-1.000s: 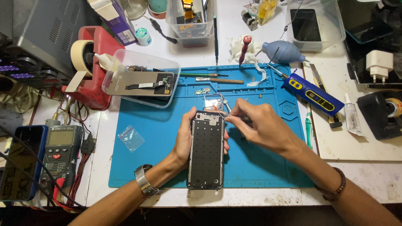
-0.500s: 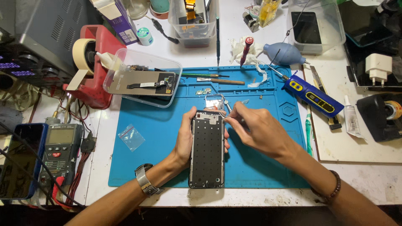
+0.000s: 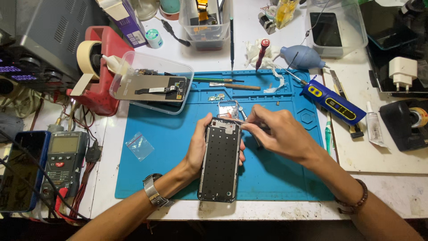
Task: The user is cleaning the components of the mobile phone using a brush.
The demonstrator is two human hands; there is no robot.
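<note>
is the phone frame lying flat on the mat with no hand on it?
No: the left hand grips the dark phone frame along its left edge over the blue mat, while the right hand works at its top end.

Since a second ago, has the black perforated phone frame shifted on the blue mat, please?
No; the black perforated phone frame keeps its place relative to the blue mat.

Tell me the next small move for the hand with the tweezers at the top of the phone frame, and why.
Probably lift the tweezers tip a little and re-seat it. The right hand pinches them at the upper edge of the phone frame, which the left hand steadies on the blue mat; what the tip grips is too small to tell.
</note>
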